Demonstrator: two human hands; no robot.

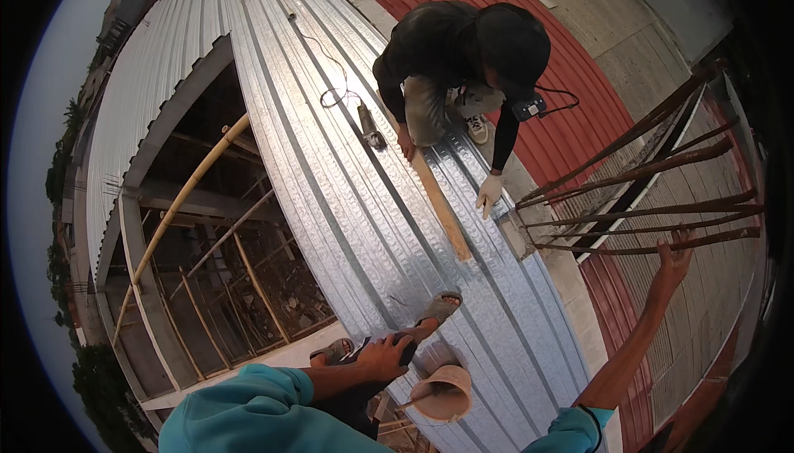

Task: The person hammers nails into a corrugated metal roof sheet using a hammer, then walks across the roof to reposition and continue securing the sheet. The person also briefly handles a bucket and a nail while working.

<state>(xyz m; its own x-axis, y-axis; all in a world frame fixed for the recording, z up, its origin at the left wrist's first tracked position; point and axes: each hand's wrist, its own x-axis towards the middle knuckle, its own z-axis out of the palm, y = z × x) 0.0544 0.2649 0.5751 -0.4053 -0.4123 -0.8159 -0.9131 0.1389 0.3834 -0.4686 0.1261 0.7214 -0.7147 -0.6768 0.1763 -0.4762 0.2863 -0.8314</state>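
Beside silvery roofing [347, 188], the lowest rusty bar [719, 238] crosses the right hand's [675, 259] grasp.

The ribbed roofing sheets [347, 205] are bare silvery metal, glossy with bright glare; the red roofing [583, 73] looks more matt. The steel rods [724, 237] are brown and rough with rust. The plank [438, 201] is plain unvarnished wood, the ledge [566, 279] coarse grey concrete, the bucket [451, 406] dull smeared plastic, and the teal sleeve [240, 418] soft matt cloth.
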